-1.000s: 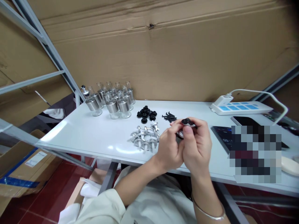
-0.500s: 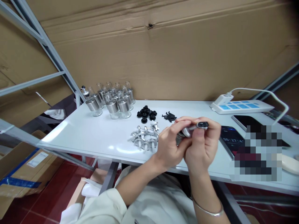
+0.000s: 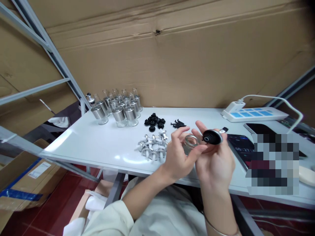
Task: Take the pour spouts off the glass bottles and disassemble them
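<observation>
My left hand (image 3: 178, 154) is closed around a glass bottle (image 3: 191, 141), whose round open mouth faces up towards me. Most of the bottle's body is hidden behind the fingers. In my right hand (image 3: 216, 160) is a pour spout (image 3: 212, 137), silver with a black rubber stopper underneath, tilted so that the stopper points left. The spout and the bottle mouth are apart. Left of my hands lies a cluster of silver spout caps (image 3: 154, 146). Behind those are black rubber stoppers (image 3: 154, 122) and a small heap of black flip pieces (image 3: 178, 123).
Several glass bottles with steel sleeves (image 3: 119, 114) stand at the table's back left, one with a spout fitted (image 3: 90, 98). A power strip (image 3: 256, 113) and phones (image 3: 240, 147) lie on the right. Cardboard (image 3: 187, 65) walls the back; a metal frame (image 3: 61, 72) rises at left.
The spout has come away from the bottle mouth and moved right in my right hand, turned to show its black stopper. My right fingers have loosened and the palm faces up.
</observation>
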Motion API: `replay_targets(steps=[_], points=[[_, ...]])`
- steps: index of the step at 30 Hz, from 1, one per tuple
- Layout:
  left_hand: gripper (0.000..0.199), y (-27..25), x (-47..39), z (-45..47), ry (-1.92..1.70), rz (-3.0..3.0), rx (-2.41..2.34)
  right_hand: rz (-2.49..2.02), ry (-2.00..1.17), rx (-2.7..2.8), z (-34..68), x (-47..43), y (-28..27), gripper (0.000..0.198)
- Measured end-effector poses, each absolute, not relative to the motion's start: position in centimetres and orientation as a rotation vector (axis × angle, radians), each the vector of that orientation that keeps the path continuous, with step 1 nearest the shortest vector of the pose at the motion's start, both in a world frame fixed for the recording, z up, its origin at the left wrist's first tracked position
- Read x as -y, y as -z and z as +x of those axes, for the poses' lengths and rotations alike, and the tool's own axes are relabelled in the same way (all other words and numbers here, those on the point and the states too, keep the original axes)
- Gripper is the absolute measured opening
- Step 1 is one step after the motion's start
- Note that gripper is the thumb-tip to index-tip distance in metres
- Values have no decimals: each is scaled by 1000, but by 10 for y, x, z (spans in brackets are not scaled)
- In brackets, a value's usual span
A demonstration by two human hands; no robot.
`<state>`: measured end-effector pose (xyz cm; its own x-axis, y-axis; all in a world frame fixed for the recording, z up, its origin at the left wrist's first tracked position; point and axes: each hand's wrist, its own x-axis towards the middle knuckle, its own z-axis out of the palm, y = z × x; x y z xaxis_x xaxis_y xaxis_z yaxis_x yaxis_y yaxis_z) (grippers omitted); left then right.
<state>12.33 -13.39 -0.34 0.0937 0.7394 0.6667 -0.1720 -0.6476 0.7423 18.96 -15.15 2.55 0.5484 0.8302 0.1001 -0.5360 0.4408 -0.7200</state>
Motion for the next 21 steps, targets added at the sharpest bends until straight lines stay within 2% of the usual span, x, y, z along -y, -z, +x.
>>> replay_targets(steps=[5,9,11,15,21], points=[[39,-18,147,105,-1709,1685,-465,-691,-912,386,200,148,-11,19],[16,-47,147,71,-1926,1732,-340,-682,-943,358,205,146,-2,19],[10,-59,139,47,-2036,1765,-363,-691,-945,375,207,147,0,19],[21,-63,100,-14,-2138,1787,-731,-714,-921,434,207,148,2,19],[41,-33,18,-113,-2070,1805,-1463,-699,-931,387,203,149,-5,17]])
